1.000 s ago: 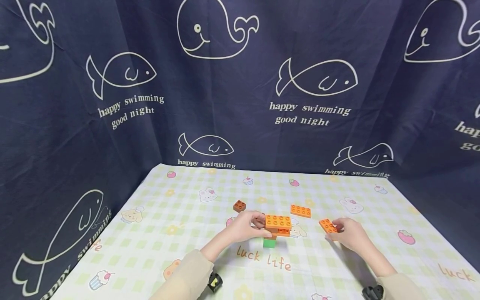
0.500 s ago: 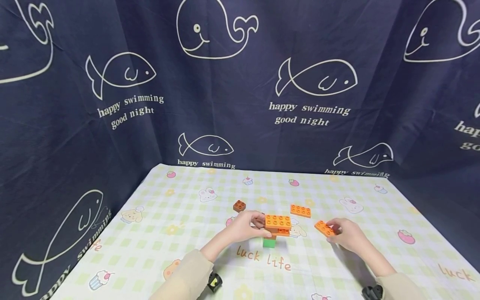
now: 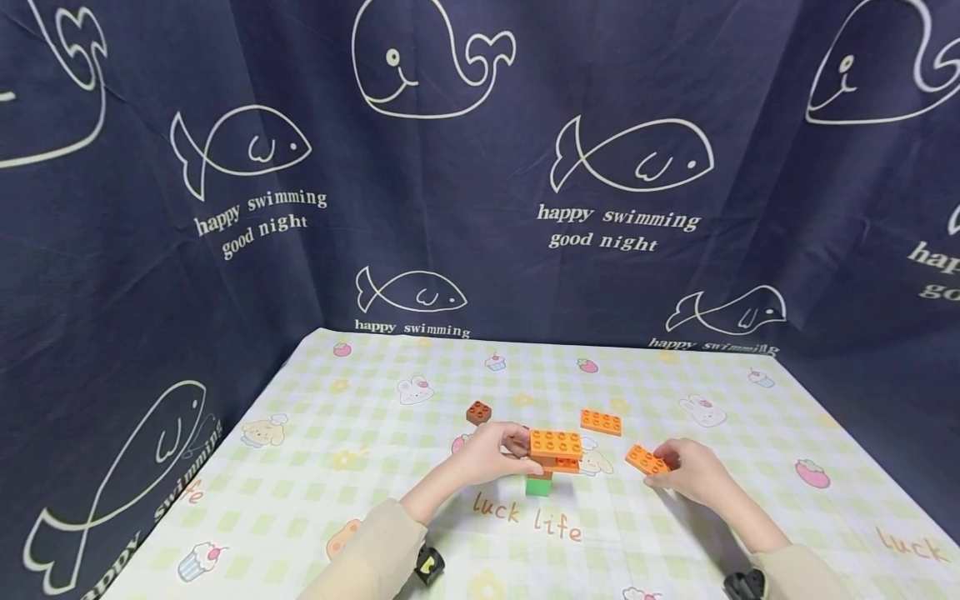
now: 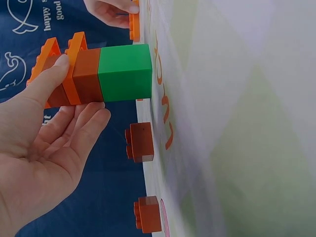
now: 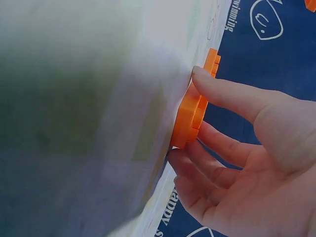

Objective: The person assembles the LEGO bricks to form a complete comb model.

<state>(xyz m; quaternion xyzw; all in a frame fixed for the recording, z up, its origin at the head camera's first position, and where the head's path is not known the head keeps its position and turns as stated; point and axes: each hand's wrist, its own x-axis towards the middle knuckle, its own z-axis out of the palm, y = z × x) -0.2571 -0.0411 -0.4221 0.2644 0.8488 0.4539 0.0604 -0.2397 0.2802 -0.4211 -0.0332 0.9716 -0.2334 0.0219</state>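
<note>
Where the checked tablecloth is spread, thumb and fingers of the left hand are pinched on a block stack. By the right hand, fingers curled, an orange plate is gripped to the stack's right, apart from it. An attachment step is judged to be in hand; level alignment and downward pressure would seem called for. The brown brick nearest the stack, clear in the left wrist view, is mostly hidden in the head view.
</note>
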